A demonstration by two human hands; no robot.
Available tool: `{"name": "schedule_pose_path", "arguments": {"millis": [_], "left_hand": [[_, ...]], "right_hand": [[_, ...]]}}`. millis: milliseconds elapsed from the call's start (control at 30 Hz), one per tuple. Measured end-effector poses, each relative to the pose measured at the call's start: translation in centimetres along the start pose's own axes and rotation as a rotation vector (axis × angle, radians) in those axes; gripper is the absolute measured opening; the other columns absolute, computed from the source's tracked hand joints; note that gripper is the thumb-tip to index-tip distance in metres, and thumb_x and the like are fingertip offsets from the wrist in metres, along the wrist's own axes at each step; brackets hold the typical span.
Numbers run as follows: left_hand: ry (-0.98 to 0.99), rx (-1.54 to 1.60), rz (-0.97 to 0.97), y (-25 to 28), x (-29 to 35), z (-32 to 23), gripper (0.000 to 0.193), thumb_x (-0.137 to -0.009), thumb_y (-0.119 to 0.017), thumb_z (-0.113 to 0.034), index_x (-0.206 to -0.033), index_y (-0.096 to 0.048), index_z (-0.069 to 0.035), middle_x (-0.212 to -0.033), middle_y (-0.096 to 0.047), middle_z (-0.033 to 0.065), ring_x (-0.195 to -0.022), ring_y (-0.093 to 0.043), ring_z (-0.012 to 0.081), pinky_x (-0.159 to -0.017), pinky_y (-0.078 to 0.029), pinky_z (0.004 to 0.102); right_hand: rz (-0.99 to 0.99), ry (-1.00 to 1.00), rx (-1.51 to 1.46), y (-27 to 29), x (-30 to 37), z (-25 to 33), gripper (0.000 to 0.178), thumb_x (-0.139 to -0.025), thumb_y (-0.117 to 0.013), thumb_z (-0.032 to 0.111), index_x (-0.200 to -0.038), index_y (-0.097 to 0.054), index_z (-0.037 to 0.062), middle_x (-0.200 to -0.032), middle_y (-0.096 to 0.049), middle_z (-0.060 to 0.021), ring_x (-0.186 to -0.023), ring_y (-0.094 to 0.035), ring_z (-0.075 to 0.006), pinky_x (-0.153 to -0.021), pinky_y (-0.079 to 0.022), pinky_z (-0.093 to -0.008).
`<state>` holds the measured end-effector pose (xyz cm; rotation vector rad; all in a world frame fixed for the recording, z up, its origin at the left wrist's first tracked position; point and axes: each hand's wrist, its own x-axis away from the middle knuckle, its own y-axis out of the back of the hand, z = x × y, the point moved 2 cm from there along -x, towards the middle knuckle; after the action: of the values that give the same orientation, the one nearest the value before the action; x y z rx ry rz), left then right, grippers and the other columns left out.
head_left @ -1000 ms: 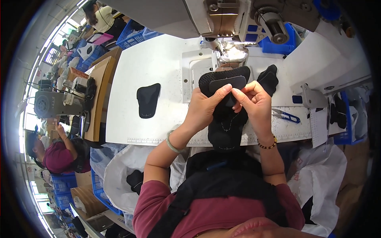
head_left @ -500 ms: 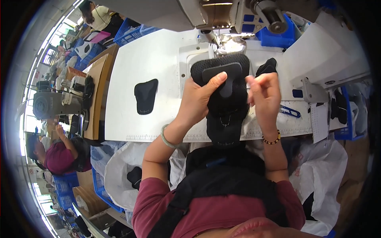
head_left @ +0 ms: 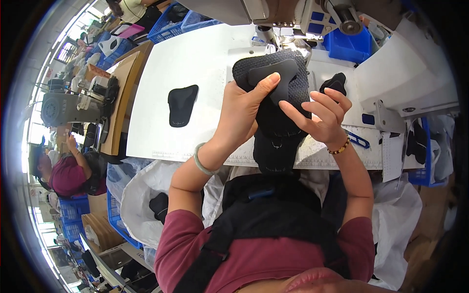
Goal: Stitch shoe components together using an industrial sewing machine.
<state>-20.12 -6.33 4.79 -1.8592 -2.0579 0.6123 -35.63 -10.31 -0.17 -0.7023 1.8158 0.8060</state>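
My left hand [head_left: 242, 110] grips a black padded fabric piece [head_left: 299, 80] by its left side, with the thumb pressed on the smooth raised patch in its middle. Mesh texture shows around that patch. Below it hangs another black piece [head_left: 273, 155] with pale stitch marks, reaching over the table's front edge; whether the two are joined I cannot tell. My right hand [head_left: 322, 117] is at the padded piece's right edge, fingers spread, the index fingertip at or close to its surface. A similar black piece [head_left: 183, 106] lies flat on the white table [head_left: 146, 117] to the left.
A sewing machine [head_left: 288, 14] stands just beyond my hands. Right of them lie a small black piece [head_left: 334, 84] and blue thread snips [head_left: 358, 140]. A blue bin [head_left: 348, 45] sits behind. White sacks [head_left: 141, 195] hang below the front edge. A co-worker [head_left: 73, 173] sits far left.
My right hand has opened from a pinch into spread fingers and turned at the piece's right edge. The held piece has tilted slightly, showing more mesh.
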Motion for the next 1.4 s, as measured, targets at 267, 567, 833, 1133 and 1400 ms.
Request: {"name": "schedule_pose_path", "arguments": {"millis": [267,567,833,1133,1400], "left_hand": [[-0.034,0.067,-0.161,1.9,-0.5,-1.0,0.024,-0.087,-0.061,-0.011,-0.106,-0.059,0.003,-0.099,-0.063,0.0109,-0.085,-0.063,0.0176,-0.075,-0.053,0.0307],[-0.004,0.091,-0.105,1.6,-5.4,-0.5,0.018,-0.087,-0.056,-0.008,-0.099,-0.061,0.004,-0.093,-0.064,0.0106,-0.081,-0.064,0.0172,-0.071,-0.053,0.0293],[-0.024,0.049,-0.013,1.4,-6.9,-0.4,0.010,-0.084,-0.057,-0.001,-0.089,-0.063,0.005,-0.086,-0.064,0.0094,-0.075,-0.062,0.0148,-0.069,-0.050,0.0269],[-0.033,0.018,-0.008,1.6,-7.3,-0.6,0.009,-0.084,-0.056,0.000,-0.088,-0.064,0.002,-0.085,-0.065,0.0084,-0.074,-0.062,0.0146,-0.068,-0.051,0.0273],[-0.020,-0.130,0.046,2.2,-7.0,-1.1,0.013,-0.085,-0.061,-0.006,-0.093,-0.064,0.004,-0.089,-0.065,0.0070,-0.078,-0.060,0.0116,-0.071,-0.048,0.0245]], "right_hand": [[0.203,0.007,-0.232,-1.3,-4.1,-0.7,0.035,-0.064,-0.066,0.018,-0.097,-0.071,0.0284,-0.088,-0.048,0.0061,-0.091,-0.045,-0.0118,-0.086,-0.034,-0.0308],[0.213,-0.222,-0.167,-2.6,-3.9,-2.9,0.038,-0.067,-0.069,0.036,-0.104,-0.070,0.0270,-0.088,-0.047,0.0053,-0.087,-0.043,-0.0131,-0.080,-0.027,-0.0321],[0.211,-0.307,-0.176,-2.5,-3.4,-3.0,0.037,-0.066,-0.072,0.037,-0.100,-0.071,0.0225,-0.091,-0.054,0.0043,-0.086,-0.047,-0.0150,-0.079,-0.031,-0.0326],[0.169,-0.315,-0.158,-2.8,-3.4,-2.6,0.041,-0.064,-0.072,0.038,-0.102,-0.070,0.0238,-0.095,-0.054,0.0055,-0.084,-0.047,-0.0134,-0.079,-0.029,-0.0334],[0.182,-0.311,-0.162,-2.6,-3.7,-2.6,0.041,-0.066,-0.073,0.043,-0.099,-0.071,0.0196,-0.088,-0.053,0.0031,-0.085,-0.046,-0.0147,-0.080,-0.030,-0.0331]]}}
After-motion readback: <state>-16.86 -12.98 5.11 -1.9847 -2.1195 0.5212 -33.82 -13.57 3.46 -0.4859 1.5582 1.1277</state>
